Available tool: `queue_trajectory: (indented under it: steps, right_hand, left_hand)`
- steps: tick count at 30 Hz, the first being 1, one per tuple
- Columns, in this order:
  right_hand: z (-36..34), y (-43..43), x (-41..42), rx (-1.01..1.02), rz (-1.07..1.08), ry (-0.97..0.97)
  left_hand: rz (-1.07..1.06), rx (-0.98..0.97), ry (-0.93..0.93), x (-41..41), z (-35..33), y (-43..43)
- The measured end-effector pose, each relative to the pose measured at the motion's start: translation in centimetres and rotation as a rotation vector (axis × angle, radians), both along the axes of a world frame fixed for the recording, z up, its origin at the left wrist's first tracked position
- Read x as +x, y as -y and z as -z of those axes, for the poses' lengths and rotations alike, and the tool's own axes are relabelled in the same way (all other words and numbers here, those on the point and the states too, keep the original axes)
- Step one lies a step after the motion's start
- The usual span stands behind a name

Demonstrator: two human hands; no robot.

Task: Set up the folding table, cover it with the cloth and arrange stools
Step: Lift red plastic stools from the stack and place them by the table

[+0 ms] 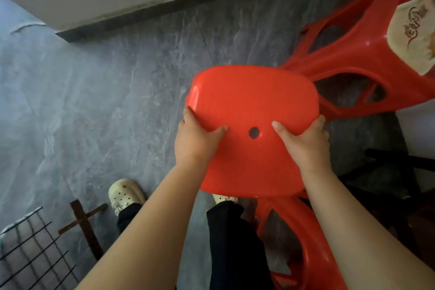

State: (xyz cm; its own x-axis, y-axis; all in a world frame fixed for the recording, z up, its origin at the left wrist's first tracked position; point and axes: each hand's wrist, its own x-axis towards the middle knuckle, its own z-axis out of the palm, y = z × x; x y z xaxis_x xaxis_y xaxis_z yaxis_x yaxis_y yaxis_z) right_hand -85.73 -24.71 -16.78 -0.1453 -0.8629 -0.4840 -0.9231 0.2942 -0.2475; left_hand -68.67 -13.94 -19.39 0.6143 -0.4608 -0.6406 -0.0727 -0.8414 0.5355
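Red moulded-plastic stool (251,106) with a holed seat: your left hand (195,146) and right hand (306,146) grip its opposite edges, fingers (189,113) wrapped round the rim, thumbs on top.

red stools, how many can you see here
2. One stool is in the middle, held by the left hand and right hand. The other stool is at the upper right, with a cream label; more may be nested under it.
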Motion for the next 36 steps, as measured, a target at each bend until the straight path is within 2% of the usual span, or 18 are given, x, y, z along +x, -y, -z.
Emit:
queue_trajectory:
  steps: [5,9,17,21,27,32,36]
  right_hand:
    - [-2.2,-6.3,12.4,-0.049,-0.13,0.078]
    - [-3.7,-12.9,24.5,-0.058,-0.293,0.172]
    - [-3.5,-27.8,48.2,-0.05,-0.831,0.344]
    - [-1.9,-35.6,57.8,-0.009,-1.151,0.404]
    - [1.5,-46.0,66.8,0.06,-1.609,0.365]
    - [3.3,-50.3,70.6,0.006,-1.766,0.347]
    - [4.5,-52.3,70.9,-0.033,-1.889,0.163]
  left_hand:
    - [-0.096,-0.067,0.06,10.9,-1.7,-8.0]
    - [-0.272,-0.088,0.11,20.7,-3.5,-17.5]
    - [-0.781,-0.099,0.228,34.9,-4.8,-37.6]
    - [-1.077,-0.127,0.241,36.5,-4.1,-46.0]
    - [-1.364,-0.108,0.194,35.9,-0.4,-53.9]
    - [-1.354,0.025,0.202,38.2,1.4,-56.0]
    - [-1.365,0.15,0.153,39.3,2.3,-56.2]
